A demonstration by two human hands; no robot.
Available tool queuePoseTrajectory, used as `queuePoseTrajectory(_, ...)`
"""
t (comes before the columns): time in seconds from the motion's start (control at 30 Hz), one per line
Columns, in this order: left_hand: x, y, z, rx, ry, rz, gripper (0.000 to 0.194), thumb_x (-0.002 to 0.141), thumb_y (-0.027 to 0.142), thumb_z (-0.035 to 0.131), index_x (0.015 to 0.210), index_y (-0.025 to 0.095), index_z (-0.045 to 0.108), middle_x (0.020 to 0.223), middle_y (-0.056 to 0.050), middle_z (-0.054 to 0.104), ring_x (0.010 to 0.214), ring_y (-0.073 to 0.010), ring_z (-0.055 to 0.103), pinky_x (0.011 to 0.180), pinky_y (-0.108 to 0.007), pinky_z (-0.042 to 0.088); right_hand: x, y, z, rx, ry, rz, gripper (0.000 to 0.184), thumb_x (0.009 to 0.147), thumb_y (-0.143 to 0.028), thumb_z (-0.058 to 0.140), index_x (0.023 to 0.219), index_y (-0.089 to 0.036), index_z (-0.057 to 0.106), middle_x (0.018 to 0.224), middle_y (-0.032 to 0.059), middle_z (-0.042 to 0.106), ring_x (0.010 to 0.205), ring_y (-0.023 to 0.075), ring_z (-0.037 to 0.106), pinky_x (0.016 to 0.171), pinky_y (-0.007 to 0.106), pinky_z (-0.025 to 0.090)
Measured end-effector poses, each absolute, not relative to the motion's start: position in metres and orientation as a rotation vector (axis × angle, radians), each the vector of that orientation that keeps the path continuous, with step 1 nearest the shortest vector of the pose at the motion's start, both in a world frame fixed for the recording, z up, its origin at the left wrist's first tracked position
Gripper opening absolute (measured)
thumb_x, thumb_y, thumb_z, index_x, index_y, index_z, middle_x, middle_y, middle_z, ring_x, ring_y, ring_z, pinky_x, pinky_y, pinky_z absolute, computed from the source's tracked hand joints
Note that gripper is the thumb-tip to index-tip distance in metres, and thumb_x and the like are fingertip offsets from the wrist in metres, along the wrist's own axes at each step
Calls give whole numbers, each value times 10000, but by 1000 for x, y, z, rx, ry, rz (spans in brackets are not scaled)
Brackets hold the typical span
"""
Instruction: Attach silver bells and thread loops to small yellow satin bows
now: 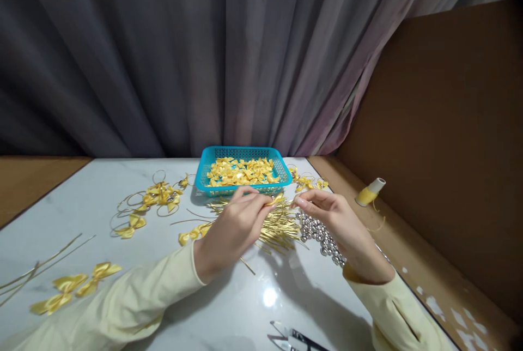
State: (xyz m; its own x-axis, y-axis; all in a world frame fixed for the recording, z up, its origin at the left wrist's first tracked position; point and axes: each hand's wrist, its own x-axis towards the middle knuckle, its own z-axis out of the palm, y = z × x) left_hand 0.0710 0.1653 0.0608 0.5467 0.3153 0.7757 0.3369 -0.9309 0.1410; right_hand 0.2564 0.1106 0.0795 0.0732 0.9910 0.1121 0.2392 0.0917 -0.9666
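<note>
My left hand [239,220] is closed, its fingertips pinching a small yellow satin bow [278,199] above a pile of gold twist ties [280,228]. A short gap to the right, my right hand [327,215] is closed in a pinch, thumb against forefinger. Whatever sits between those fingertips is too small to make out. Under and beside my right hand lie many small silver bells or beads [321,236]. A blue plastic basket [241,191] of loose yellow bows [241,171] stands just behind both hands.
Bows joined to gold loops [161,195] lie on the left of the white tabletop [229,307]. Closer in are loose bows [67,284] and gold strands [36,269]. Thread snips [294,337] rest at the front. A yellow thread spool [370,193] is at the right, beside a brown panel [445,149].
</note>
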Motion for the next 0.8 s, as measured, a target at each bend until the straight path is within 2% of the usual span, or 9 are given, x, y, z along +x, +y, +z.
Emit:
queuePoseTrajectory(0.17,72,164,59,-2745,-556,-1262,137,864,84,414,869,136,541,755,-33,637,642,-140,545,743,-370,460,255,107,82,-1205,-1441,997,218,802,-362,561,705,-168,583,722,23,615,716,141,526,696,283,373)
queuePoseTrajectory(0.3,74,159,56,-2735,-452,-1107,197,854,34,373,864,82,564,737,-80,639,679,-164,576,756,-385,472,251,104,84,-1112,-1500,1172,234,818,-347,549,672,-167,522,554,-20,532,538,101,443,568,248,341)
queuePoseTrajectory(0.5,78,154,50,-2676,-298,-1046,254,849,-7,337,840,85,574,787,-110,651,759,-177,603,782,-391,486,246,110,77,-1073,-1372,1286,287,795,-389,571,646,-158,486,513,-39,465,475,73,361,496,225,274)
queuePoseTrajectory(0.63,79,155,49,-2747,-277,-1128,176,843,26,410,864,74,578,805,-111,655,786,-179,598,795,-381,486,252,115,73,-1025,-1181,1415,289,777,-349,599,631,-147,452,494,-59,405,434,44,279,441,210,181)
queuePoseTrajectory(0.8,78,159,54,-2943,-609,-1436,58,814,131,542,811,139,599,743,-27,660,717,-143,587,703,-309,507,264,116,74,-1012,-1160,1455,273,769,-297,598,612,-150,429,475,-70,362,392,26,191,404,218,79)
